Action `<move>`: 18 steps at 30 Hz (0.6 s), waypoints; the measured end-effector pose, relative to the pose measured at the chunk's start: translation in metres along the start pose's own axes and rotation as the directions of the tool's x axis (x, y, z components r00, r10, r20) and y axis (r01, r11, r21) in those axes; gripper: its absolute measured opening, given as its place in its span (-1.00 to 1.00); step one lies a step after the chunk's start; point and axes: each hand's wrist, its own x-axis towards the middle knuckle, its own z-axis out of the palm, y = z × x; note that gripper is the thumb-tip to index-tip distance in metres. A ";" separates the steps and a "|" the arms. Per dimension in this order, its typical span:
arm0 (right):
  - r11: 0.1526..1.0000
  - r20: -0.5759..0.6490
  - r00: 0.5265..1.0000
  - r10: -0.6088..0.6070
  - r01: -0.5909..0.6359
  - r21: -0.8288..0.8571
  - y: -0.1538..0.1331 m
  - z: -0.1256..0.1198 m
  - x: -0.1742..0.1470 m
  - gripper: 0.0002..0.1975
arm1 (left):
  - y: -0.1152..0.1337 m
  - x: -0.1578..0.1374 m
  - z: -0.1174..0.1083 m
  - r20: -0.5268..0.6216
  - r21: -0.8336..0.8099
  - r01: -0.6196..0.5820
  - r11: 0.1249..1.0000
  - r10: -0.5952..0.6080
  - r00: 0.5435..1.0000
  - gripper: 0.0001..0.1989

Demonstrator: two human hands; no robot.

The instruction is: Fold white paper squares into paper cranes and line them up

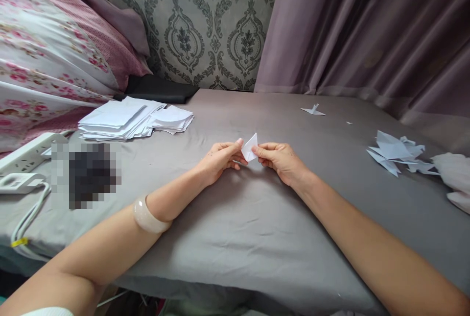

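Note:
A small piece of folded white paper (250, 147), roughly diamond-shaped with one pointed tip up, is held above the grey sheet between my two hands. My left hand (223, 159) pinches its left edge, thumb on top. On the opposite side, my right hand (277, 159) grips the right edge between thumb and curled fingers. The fingers partly cover the lower edges of the paper. A pale bangle (149, 215) circles my left forearm.
Stacks of white paper (113, 117) lie at the back left. Folded paper figures (396, 149) are piled at right, with a single paper figure (313, 109) further back. A power strip (29, 152) and cables (33, 210) sit at far left, near a blurred dark patch (91, 174).

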 end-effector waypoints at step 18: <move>0.205 0.330 0.777 -0.536 0.499 -0.842 0.015 -0.041 0.020 -0.69 | 0.000 0.068 0.013 0.475 0.875 -0.472 -0.103 0.369 0.799 -0.74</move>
